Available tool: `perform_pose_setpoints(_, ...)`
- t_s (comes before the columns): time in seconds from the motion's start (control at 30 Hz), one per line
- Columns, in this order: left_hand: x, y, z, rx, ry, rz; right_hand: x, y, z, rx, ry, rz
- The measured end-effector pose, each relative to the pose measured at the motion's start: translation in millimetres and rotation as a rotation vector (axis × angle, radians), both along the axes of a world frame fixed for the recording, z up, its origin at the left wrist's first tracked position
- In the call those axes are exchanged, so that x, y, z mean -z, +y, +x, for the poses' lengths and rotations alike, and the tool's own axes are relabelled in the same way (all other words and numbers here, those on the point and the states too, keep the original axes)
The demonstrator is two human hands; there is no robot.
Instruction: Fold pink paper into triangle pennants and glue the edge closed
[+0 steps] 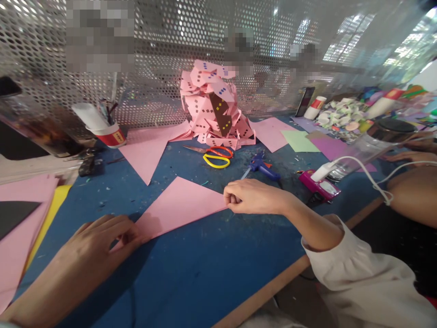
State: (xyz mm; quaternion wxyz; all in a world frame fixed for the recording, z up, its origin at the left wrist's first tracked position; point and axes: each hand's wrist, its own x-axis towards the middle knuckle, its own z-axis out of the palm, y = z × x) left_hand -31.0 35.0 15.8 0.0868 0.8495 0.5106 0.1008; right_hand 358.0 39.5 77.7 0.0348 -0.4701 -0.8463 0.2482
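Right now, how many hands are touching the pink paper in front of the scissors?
2: the left hand is at the left end of the pink paper, and the right hand holds its right corner.

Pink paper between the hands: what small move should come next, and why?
Probably slide the right hand along the near edge of the pink paper, pressing it against the blue table: each hand pinches one end of that edge, so the left hand could hold it steady.
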Motion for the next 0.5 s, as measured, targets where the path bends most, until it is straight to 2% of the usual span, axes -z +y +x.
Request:
perform_pose_setpoints(0.37,-1.2,0.8,-1.8,0.003,0.014,-0.021,-0.3,-0.3,0.1,-0.004,0.005,0.001)
perform_pose_setpoints(0.5,0.5,-1.4,-2.5,0.032,-0.004,0.018,-0.4,0.0,-0.4,-0.002,0.002,0.000)
